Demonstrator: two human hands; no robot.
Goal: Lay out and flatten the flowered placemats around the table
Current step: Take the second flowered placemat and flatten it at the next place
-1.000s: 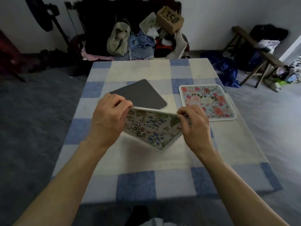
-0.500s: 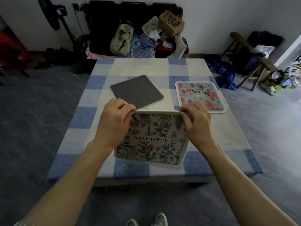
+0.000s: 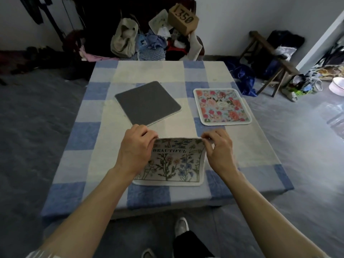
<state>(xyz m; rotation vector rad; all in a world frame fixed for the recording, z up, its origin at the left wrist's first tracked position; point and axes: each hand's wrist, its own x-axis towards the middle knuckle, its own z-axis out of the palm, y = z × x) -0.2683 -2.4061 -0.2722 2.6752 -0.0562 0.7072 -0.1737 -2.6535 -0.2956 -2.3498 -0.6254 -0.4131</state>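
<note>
The fingers of the left hand are curled over the far left corner of the "BEAUTIFUL" placemat, pinching its stitched edge, and the fingers of the right hand do the same at the far right corner — both closed on the mat, thumbs tucked under where I can't see them. The far edge looks lifted a little off the cloth while the near edge already lies on the bench, close to its front side and about midway along it. From how it hangs between the two hands without sagging, I'd judge the mat light but fairly stiff, a thin padded sheet with a bound rim rather than loose fabric; it should drop flat readily and need only a press of the palms. The corners or the bound rim seem the best places to hold it, since the middle gives no purchase. Further out, a pink rose placemat lies flat toward the right side, well apart from the hands, and a grey placemat — seemingly face down, sitting askew — rests just beyond the left hand; that one would need lifting by an edge and turning over.
</note>
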